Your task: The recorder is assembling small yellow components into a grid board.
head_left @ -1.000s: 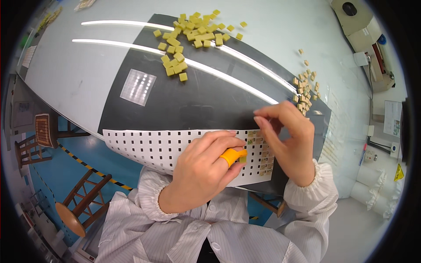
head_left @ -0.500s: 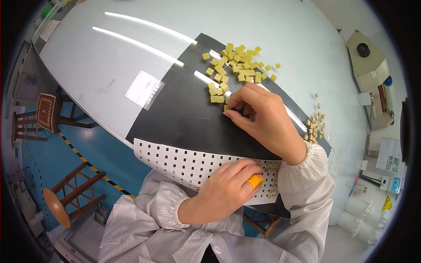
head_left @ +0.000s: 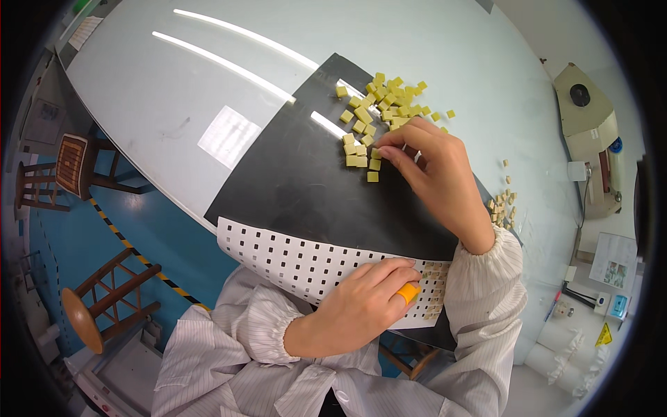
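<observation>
On a black mat laid over a pale, glossy table, seen from the head view, we work with both bare hands among loose yellow-green blocks. They are small, matte and squarish, with flat faces and crisp edges; a few look longer than the rest. Most crowd together at the mat's far side, some touching, some resting at odd angles, while a few sit apart past its edge on the table.

Our right hand is at the near end of this scatter, thumb and forefinger drawn narrow against one block; we cannot tell whether they grip it firmly or only touch it. Two more blocks lie just below those fingertips.

Our left hand rests palm down, fingers bent, over a white sheet at the mat's near edge; we cannot tell whether it holds anything underneath. An orange band wraps one finger. Dark squares run across the sheet in even rows, and small tan pieces line its right end.

Farther right, beyond our right forearm, tiny light-brown blocks form a second, smaller cluster. A clear plastic square lies left of the mat.
</observation>
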`<action>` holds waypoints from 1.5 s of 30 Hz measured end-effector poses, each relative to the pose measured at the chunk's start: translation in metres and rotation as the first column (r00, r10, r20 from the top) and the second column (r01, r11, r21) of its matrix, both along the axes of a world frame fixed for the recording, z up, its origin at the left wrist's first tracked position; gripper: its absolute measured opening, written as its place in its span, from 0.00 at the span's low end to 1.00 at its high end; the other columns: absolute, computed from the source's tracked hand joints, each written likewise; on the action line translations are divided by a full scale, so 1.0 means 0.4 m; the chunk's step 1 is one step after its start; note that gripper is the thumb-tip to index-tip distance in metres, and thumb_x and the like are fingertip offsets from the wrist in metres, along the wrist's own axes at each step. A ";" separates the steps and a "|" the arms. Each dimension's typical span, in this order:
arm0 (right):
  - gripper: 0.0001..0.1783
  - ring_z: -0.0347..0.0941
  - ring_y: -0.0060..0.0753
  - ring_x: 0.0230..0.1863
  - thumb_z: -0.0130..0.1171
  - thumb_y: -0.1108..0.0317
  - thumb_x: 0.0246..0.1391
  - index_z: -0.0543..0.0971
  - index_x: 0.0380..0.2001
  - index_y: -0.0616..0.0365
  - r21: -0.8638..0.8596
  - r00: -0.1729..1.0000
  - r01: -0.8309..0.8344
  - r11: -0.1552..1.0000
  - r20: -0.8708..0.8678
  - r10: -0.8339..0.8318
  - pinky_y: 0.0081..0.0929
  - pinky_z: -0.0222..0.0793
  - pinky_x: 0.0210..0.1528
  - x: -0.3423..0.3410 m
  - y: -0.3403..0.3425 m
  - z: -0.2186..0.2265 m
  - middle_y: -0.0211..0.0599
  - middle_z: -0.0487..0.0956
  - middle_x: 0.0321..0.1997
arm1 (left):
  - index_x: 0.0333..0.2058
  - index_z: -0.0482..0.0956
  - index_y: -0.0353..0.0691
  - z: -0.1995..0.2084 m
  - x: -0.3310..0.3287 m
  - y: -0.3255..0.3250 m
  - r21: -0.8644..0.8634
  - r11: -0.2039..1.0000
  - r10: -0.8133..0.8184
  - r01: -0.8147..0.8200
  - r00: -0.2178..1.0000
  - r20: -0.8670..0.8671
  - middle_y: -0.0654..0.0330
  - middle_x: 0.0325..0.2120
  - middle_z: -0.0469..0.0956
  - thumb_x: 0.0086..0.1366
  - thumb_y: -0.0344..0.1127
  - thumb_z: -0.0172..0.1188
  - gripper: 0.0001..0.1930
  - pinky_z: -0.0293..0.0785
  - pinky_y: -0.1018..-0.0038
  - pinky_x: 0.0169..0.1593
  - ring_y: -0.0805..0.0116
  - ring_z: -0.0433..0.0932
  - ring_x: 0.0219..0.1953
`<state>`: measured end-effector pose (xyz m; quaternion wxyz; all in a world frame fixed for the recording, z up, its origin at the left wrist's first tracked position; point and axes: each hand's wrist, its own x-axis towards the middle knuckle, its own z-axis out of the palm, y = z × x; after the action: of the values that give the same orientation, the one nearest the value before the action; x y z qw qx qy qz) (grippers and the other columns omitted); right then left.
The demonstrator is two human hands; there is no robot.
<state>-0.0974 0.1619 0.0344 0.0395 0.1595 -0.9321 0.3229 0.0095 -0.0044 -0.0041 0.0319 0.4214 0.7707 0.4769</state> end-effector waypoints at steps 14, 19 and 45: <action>0.10 0.67 0.24 0.23 0.64 0.80 0.50 0.80 0.38 0.59 0.033 1.000 -0.004 0.999 0.009 0.004 0.23 0.65 0.27 0.017 0.009 0.002 0.32 0.74 0.33 | 0.36 0.80 0.32 0.000 0.001 0.000 0.004 1.000 0.003 -0.003 1.000 0.013 0.61 0.42 0.78 0.54 0.33 0.68 0.13 0.74 0.69 0.50 0.63 0.75 0.52; 0.10 0.68 0.23 0.24 0.64 0.79 0.49 0.80 0.37 0.59 0.035 0.999 -0.041 0.999 -0.020 0.042 0.21 0.65 0.27 0.014 0.013 -0.004 0.32 0.74 0.33 | 0.36 0.80 0.32 0.004 0.001 0.001 0.004 1.000 0.002 -0.002 1.000 0.010 0.61 0.42 0.78 0.53 0.33 0.68 0.13 0.74 0.69 0.50 0.63 0.75 0.52; 0.09 0.69 0.23 0.25 0.64 0.79 0.50 0.79 0.36 0.59 -0.024 0.995 -0.072 0.997 0.063 0.073 0.21 0.65 0.27 0.020 0.009 0.015 0.31 0.74 0.31 | 0.35 0.81 0.32 -0.002 0.003 0.004 0.013 1.000 0.014 -0.014 1.000 0.004 0.61 0.42 0.78 0.52 0.33 0.68 0.13 0.74 0.70 0.49 0.63 0.75 0.51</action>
<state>-0.0892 0.1656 0.0403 -0.0001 0.1823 -0.9229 0.3391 0.0106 -0.0026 -0.0047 0.0273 0.4155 0.7705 0.4827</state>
